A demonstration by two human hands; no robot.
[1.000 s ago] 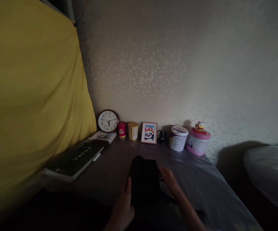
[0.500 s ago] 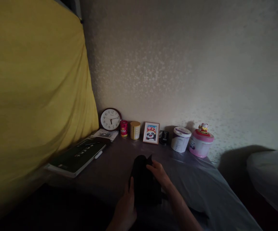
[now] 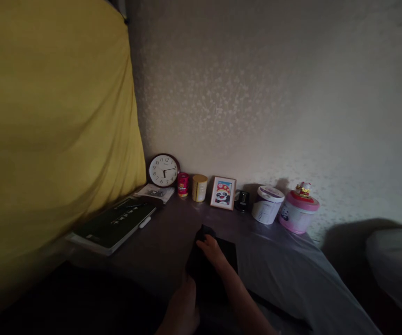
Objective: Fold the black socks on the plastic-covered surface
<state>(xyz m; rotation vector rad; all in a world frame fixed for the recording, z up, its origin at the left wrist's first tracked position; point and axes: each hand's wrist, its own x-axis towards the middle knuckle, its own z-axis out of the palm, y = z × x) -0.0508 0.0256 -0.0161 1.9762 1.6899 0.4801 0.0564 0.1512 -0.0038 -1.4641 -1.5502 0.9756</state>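
Black fabric-like item (image 3: 203,271) is at near side of grey tabletop (image 3: 173,228), prob. set close so both hands reach. R hand (image 3: 212,252) has fingers curled in, pinching its far end, almost no gap; L hand (image 3: 182,304) is at its near L side, prob. steadying, but fingertips hidden, can't tell how tight.

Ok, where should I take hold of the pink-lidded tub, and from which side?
Probably best by the round body of the pink-lidded tub, from its front and right side: the figurine on its lid makes a top grip awkward, and the white tub stands close on its left.
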